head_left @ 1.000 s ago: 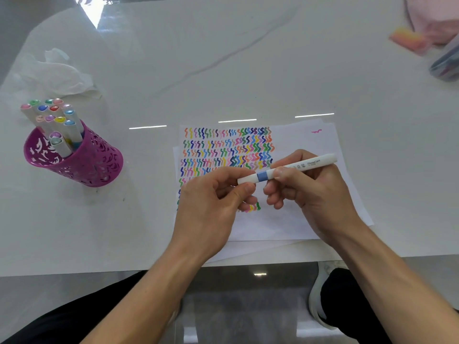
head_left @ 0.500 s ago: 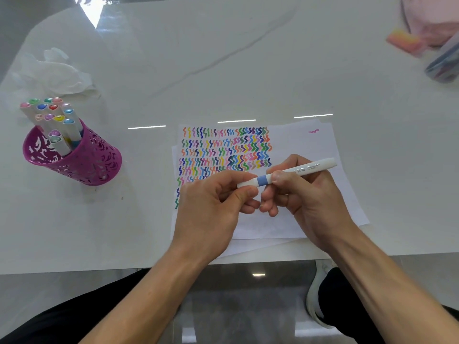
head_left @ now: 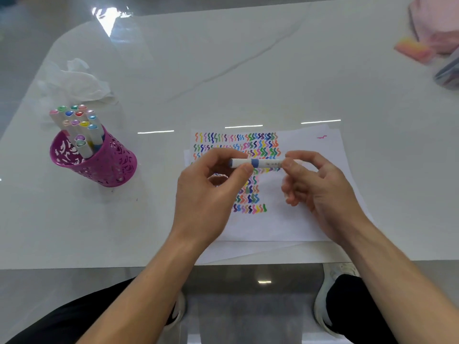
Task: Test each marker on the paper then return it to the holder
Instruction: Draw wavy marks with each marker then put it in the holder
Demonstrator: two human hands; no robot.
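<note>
A white marker (head_left: 257, 163) with a blue band lies level between my two hands, capped, above the paper (head_left: 308, 175). My left hand (head_left: 211, 192) pinches its left part between thumb and fingers. My right hand (head_left: 315, 184) touches its right end with the fingertips, the other fingers loosely spread. The paper carries rows of coloured squiggles (head_left: 236, 145). At the left stands a magenta perforated holder (head_left: 109, 165), tilted, with several white markers (head_left: 77, 122) standing in it, coloured caps up.
A crumpled white tissue (head_left: 74, 83) lies behind the holder. At the far right are a pink-orange eraser-like block (head_left: 412, 49), a pink cloth (head_left: 437, 21) and a dark pouch (head_left: 449, 73). The table's near edge (head_left: 99, 268) runs just below the paper; my knees and shoes show beneath.
The marker has turned from slanted to level and shifted left. My right hand slid from gripping its barrel to touching only its right end, while my left hand took hold of the body.
</note>
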